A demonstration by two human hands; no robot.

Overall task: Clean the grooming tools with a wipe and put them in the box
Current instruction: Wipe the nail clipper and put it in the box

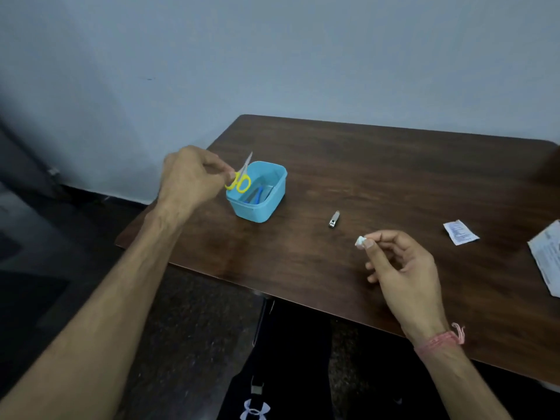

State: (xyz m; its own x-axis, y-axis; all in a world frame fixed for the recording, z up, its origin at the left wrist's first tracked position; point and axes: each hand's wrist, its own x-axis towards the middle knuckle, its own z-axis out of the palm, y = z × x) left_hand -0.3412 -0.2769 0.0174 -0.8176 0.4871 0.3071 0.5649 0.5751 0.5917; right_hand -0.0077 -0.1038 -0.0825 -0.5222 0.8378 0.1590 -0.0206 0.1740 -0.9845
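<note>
My left hand pinches small yellow-handled scissors, blades pointing up, over the left rim of a light blue plastic box. A blue-handled tool lies inside the box. A silver nail clipper rests on the brown table to the right of the box. A little right of and nearer than the clipper, my right hand holds a small crumpled white wipe between thumb and forefinger, just above the table.
A torn white wipe sachet lies at the right. Printed paper sits at the right edge of the view. The wall stands close behind the table. My legs show below the table's near edge.
</note>
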